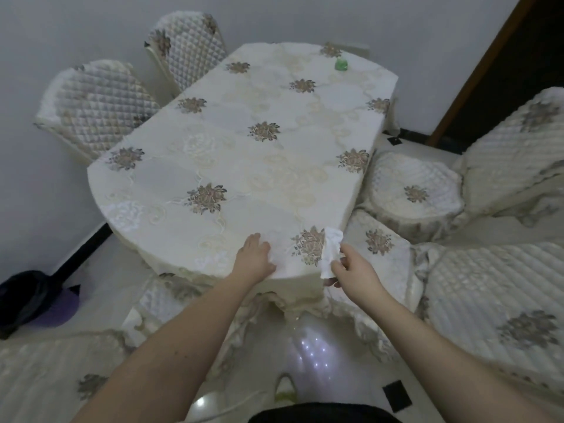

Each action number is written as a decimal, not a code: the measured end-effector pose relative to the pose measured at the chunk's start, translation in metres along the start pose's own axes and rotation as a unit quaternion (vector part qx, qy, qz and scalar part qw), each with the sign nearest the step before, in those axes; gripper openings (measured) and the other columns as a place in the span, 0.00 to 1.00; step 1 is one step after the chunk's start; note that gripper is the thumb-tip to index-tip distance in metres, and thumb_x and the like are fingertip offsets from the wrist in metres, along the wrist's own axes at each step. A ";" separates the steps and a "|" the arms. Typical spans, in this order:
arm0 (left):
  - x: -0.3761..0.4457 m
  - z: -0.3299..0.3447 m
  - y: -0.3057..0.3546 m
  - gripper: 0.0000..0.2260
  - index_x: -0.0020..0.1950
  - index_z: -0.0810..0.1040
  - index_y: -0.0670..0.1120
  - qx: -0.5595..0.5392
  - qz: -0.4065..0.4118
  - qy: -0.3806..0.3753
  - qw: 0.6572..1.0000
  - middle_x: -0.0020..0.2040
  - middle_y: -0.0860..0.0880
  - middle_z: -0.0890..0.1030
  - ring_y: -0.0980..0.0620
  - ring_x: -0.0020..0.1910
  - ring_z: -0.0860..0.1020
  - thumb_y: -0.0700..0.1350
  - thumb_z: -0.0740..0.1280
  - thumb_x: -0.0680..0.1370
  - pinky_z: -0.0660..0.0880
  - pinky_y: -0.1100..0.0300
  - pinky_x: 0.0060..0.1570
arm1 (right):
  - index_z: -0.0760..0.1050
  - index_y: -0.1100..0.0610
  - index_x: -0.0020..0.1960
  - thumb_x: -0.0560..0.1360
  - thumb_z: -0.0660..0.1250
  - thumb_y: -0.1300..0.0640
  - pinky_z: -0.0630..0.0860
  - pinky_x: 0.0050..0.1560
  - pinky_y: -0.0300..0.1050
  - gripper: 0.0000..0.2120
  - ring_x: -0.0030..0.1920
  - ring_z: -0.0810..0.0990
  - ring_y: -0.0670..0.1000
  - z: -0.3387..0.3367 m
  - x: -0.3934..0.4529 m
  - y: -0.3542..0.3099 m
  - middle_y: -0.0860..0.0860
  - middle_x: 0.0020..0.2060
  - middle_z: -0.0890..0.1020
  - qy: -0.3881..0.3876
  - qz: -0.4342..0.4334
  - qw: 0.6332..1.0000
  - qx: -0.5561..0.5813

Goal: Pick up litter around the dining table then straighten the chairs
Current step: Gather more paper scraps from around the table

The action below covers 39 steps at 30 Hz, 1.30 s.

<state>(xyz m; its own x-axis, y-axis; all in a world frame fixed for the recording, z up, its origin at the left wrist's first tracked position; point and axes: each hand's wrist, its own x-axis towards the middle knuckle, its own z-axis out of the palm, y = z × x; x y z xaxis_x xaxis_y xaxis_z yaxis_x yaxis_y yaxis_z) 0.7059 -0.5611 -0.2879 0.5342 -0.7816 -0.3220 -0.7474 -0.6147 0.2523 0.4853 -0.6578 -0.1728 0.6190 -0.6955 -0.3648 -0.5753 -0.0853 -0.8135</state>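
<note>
The dining table (232, 123) wears a white cloth with embroidered flowers. My right hand (351, 268) pinches a white crumpled tissue (330, 250) just above the table's near right edge. My left hand (254, 256) lies flat on the cloth at the near edge, fingers spread, holding nothing. A small green object (341, 64) sits on the far end of the table. Quilted chairs stand around: two at the far left (94, 108) (187, 48), one near right chair (378, 248) turned out from the table, another at the right (412, 192).
A dark bin with a black bag (23, 296) stands on the floor at the left by the wall. More quilted covers fill the right side (500, 306) and the bottom left (55, 380). The glossy tiled floor (314, 355) lies below me. A dark doorway (500, 71) is at far right.
</note>
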 end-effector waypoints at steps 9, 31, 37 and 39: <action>-0.022 -0.029 0.025 0.10 0.49 0.63 0.42 -0.143 0.063 0.074 0.985 0.36 0.45 0.69 0.46 0.32 0.68 0.33 0.59 0.71 0.56 0.54 0.30 | 0.77 0.54 0.48 0.73 0.60 0.50 0.81 0.49 0.56 0.11 0.46 0.83 0.53 -0.014 -0.016 0.010 0.53 0.45 0.83 0.050 0.031 0.998 0.029; -0.157 -0.104 0.289 0.04 0.50 0.77 0.48 -0.283 0.334 -0.001 0.899 0.42 0.46 0.81 0.47 0.38 0.78 0.43 0.64 0.77 0.70 0.61 0.31 | 0.65 0.50 0.33 0.72 0.52 0.51 0.62 0.36 0.48 0.11 0.34 0.67 0.51 -0.180 -0.196 0.062 0.47 0.28 0.69 0.347 0.027 0.924 0.162; -0.235 -0.055 0.381 0.02 0.43 0.76 0.57 -0.345 0.331 -0.123 0.870 0.34 0.56 0.76 0.60 0.29 0.73 0.51 0.67 0.76 0.69 0.67 0.26 | 0.66 0.54 0.39 0.66 0.62 0.45 0.61 0.32 0.45 0.13 0.30 0.65 0.50 -0.215 -0.314 0.131 0.53 0.32 0.69 0.358 0.039 0.895 0.265; -0.255 -0.035 0.408 0.07 0.50 0.77 0.55 -0.346 0.326 -0.164 0.864 0.39 0.54 0.79 0.61 0.30 0.74 0.52 0.70 0.74 0.68 0.68 0.26 | 0.68 0.56 0.39 0.74 0.63 0.40 0.66 0.33 0.44 0.18 0.30 0.67 0.50 -0.226 -0.348 0.157 0.52 0.30 0.71 0.389 0.060 0.891 0.224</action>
<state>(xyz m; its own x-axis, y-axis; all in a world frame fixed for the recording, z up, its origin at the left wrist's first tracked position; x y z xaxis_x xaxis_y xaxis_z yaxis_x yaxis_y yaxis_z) 0.2789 -0.6157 -0.0705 -0.1376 -0.9835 -0.1176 -0.3703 -0.0591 0.9270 0.0581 -0.5905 -0.0712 -0.0915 -0.9799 -0.1775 -0.2327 0.1944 -0.9529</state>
